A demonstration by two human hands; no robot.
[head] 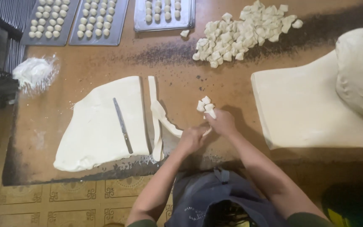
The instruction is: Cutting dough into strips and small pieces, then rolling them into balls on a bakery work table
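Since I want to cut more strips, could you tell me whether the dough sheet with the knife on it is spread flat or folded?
Spread flat: the dough sheet lies in one even layer, the knife resting level on it.

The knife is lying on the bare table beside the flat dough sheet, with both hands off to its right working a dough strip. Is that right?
Not quite. In the head view the knife lies on top of the flat dough sheet, not on the bare table. The rest holds: the left hand and right hand are to its right, working a dough strip.
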